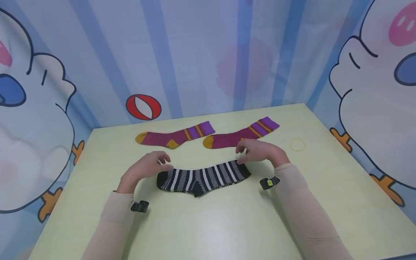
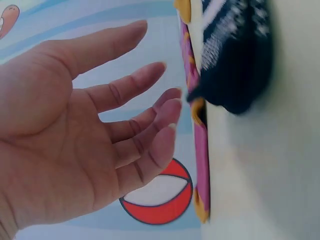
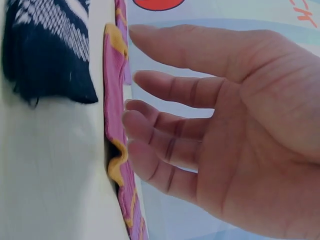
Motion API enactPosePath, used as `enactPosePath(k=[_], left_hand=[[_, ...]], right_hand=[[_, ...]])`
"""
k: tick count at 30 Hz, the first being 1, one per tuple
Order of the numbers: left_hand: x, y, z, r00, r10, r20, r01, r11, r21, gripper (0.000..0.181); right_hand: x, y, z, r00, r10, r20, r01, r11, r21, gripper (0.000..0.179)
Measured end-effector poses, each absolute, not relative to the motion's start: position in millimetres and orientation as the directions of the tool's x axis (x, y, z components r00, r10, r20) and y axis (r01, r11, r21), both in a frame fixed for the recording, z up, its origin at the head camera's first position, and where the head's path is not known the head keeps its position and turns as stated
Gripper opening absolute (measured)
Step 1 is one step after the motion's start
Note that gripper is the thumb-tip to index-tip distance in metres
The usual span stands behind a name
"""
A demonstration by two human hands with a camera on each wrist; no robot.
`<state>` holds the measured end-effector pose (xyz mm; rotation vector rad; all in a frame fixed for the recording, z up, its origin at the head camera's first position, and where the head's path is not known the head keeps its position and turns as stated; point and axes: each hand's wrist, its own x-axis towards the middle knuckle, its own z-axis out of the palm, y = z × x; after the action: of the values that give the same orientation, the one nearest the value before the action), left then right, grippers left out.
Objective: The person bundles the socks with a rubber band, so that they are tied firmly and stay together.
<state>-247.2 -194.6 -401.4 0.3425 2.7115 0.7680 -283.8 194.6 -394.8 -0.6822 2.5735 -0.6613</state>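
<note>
A black and white patterned sock lies flat across the middle of the table, its toe at the left and its cuff at the right. My left hand hovers by the toe end, fingers relaxed and apart from the fabric in the left wrist view, where the dark sock end shows. Beside the cuff is my right hand, its fingers loosely bent with nothing between them. The right wrist view shows a gap between that hand and the dark cuff.
Behind lie two maroon and purple socks with yellow heels and toes, one on the left and one on the right. A thin yellow rubber band rests on the table at the right. A printed curtain stands behind the table.
</note>
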Motion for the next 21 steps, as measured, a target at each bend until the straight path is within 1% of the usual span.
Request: enactPosePath(k=[5,12,18,21], left_hand=[[-256,-178,-392,-0.935,0.321,-0.149,0.185,0.802,0.568,0.038],[-272,-148,-389,-0.973,0.221,-0.059,0.138,0.771,0.622,0.043],[-285,-116,-396,-0.980,0.197,-0.001,0.154,0.769,0.620,0.049],[-292,-104,-397,-0.982,0.189,0.015,0.154,0.751,0.643,0.053]], right_hand=[[-292,203,-395,-0.816,-0.544,-0.195,-0.364,0.746,-0.557,0.042],[-310,217,-388,-0.854,-0.515,-0.076,-0.383,0.720,-0.579,0.039],[-329,232,-384,-0.904,-0.427,-0.028,-0.333,0.741,-0.583,0.039],[-338,240,-384,-0.926,-0.378,-0.017,-0.296,0.751,-0.591,0.040]])
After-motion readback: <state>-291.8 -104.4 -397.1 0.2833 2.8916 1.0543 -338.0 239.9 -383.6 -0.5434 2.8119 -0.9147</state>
